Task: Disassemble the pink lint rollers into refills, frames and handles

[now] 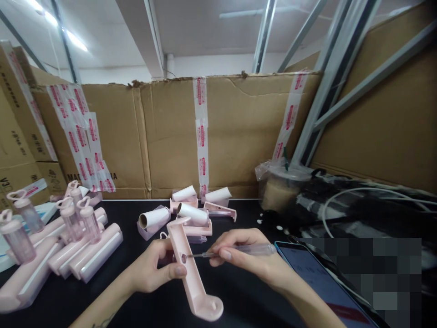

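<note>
My left hand (150,266) is closed around a long pale pink plastic housing (196,282) with rounded end plates, held tilted above the black table. Its thumb presses near a hole in the housing's middle. A screwdriver (257,249) with a clear handle is gripped in my right hand (241,246), its thin shaft pointing left. The tip meets the housing at the hole; whether a screw sits there is too small to tell. Just behind the housing lie white paper rolls (193,213) in pink and clear holders.
Several pink rollers (97,253) with clear bottle-like handles (92,223) lie at the left. At the right are a phone (307,273), a bagged drink cup (280,189) and a white cable (324,209). Taped cardboard (170,136) walls off the back of the black table (136,310).
</note>
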A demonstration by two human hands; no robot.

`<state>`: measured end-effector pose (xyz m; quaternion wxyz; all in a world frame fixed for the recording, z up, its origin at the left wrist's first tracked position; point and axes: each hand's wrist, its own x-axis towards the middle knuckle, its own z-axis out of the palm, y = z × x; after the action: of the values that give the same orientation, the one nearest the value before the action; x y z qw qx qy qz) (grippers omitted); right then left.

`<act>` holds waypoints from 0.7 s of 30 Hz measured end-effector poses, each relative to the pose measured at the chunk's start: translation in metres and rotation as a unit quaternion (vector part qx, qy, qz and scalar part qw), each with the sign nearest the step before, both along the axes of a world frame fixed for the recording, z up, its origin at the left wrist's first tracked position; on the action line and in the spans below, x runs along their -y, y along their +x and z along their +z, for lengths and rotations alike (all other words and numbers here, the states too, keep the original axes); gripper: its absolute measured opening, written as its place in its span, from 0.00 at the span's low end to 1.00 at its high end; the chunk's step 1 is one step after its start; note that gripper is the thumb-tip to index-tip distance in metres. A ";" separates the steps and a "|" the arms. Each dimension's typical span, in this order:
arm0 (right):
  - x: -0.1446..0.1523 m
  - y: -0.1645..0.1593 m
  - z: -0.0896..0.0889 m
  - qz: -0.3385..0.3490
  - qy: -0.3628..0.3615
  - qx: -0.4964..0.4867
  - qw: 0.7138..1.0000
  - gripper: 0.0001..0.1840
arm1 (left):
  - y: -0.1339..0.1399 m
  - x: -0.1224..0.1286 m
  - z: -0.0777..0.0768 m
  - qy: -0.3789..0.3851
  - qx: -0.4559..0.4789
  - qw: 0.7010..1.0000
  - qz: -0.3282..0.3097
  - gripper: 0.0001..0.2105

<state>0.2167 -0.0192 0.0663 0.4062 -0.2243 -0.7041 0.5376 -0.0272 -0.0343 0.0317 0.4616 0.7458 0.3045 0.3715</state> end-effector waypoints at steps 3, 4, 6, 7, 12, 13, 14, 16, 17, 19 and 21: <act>0.000 -0.005 -0.001 0.007 -0.014 -0.031 0.999 0.04 | 0.002 -0.002 -0.002 -0.035 0.052 0.998 0.000 0.19; 0.000 -0.006 -0.001 0.006 -0.014 -0.039 0.999 0.04 | 0.002 -0.002 -0.001 -0.039 0.065 0.997 0.002 0.19; 0.001 -0.009 -0.001 0.002 -0.014 -0.042 0.999 0.05 | 0.003 -0.002 0.001 -0.036 0.080 0.996 0.004 0.19; 0.001 -0.009 -0.001 0.000 -0.012 -0.040 0.999 0.05 | 0.003 -0.002 0.002 -0.032 0.085 0.996 0.005 0.19; 0.001 -0.007 -0.001 -0.016 0.029 0.000 0.999 0.06 | 0.003 -0.005 -0.001 -0.025 0.060 0.998 0.011 0.19; 0.001 -0.006 -0.001 -0.023 0.041 0.012 0.999 0.06 | 0.002 -0.006 -0.002 -0.023 0.043 0.999 0.021 0.18; 0.000 -0.005 -0.001 -0.029 0.051 0.023 0.998 0.06 | 0.002 -0.006 -0.003 -0.019 0.024 0.999 0.033 0.18; -0.001 -0.005 -0.003 -0.031 0.060 0.033 0.997 0.06 | 0.001 -0.006 -0.003 -0.018 0.002 0.999 0.044 0.17; -0.002 -0.005 -0.004 -0.025 0.057 0.032 0.998 0.06 | 0.001 -0.006 -0.003 -0.023 0.003 0.999 0.038 0.17; -0.003 -0.005 -0.006 -0.010 0.044 0.018 0.999 0.06 | 0.001 -0.005 -0.003 -0.040 0.029 0.999 0.015 0.18; -0.002 -0.007 -0.008 -0.003 0.027 -0.001 1.000 0.07 | 0.001 -0.005 -0.003 -0.057 0.064 0.996 -0.003 0.18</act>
<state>0.2093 -0.0169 0.0578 0.4145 -0.2147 -0.7171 0.5175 -0.0262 -0.0298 0.0283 0.5234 0.6940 0.2927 0.3985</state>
